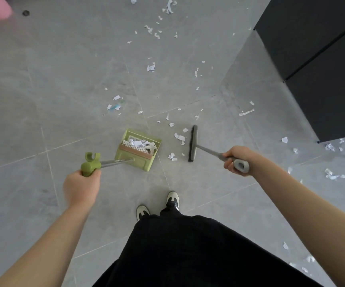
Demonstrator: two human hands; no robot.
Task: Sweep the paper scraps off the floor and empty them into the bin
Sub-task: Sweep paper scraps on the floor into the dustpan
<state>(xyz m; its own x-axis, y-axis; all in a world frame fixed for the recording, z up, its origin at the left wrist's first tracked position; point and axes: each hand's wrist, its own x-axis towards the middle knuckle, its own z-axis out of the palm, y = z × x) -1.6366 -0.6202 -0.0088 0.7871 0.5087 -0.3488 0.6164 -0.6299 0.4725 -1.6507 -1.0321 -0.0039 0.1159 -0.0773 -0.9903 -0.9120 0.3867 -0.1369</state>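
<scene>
Grey floor [43,79] strewn with scraps [151,67]; left grip [81,188] clamps dustpan [138,149], right grip [236,160] broom [193,143].

You stand on a grey tiled floor [64,83]. White paper scraps [151,67] lie scattered across it, ahead and to your right. The green dustpan [138,151] and broom head [192,143] rest on the tiles

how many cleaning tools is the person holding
2. A green dustpan, already holding scraps, in the left hand, and a grey broom in the right hand, its head on the floor right of the pan.
</scene>
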